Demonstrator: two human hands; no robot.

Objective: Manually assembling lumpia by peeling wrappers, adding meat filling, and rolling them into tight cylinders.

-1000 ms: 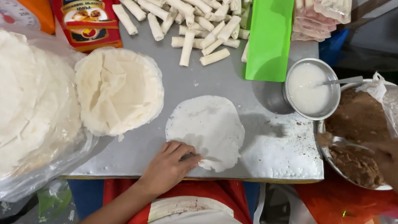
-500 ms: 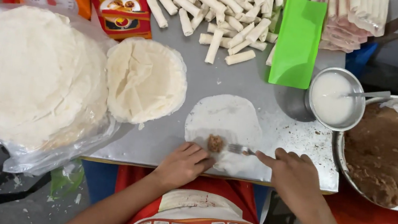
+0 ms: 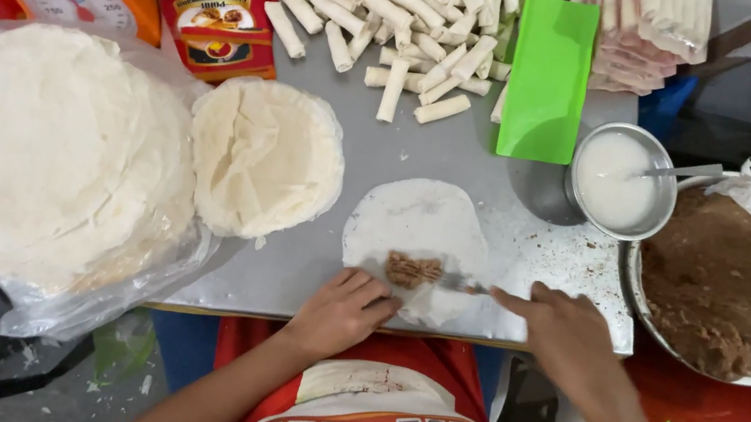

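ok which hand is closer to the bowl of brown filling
Right. The right hand holds a fork just left of the bowl of brown filling. The left hand is farther left, resting on the round wrapper's near edge.

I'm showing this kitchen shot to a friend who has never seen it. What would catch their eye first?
Probably the bright green board at the top, beside the heap of rolled white sticks. Next, the single round wrapper at the table's front edge, with a brown dab of filling on it: the left hand rests on its near edge and the right hand brings a utensil to the filling.
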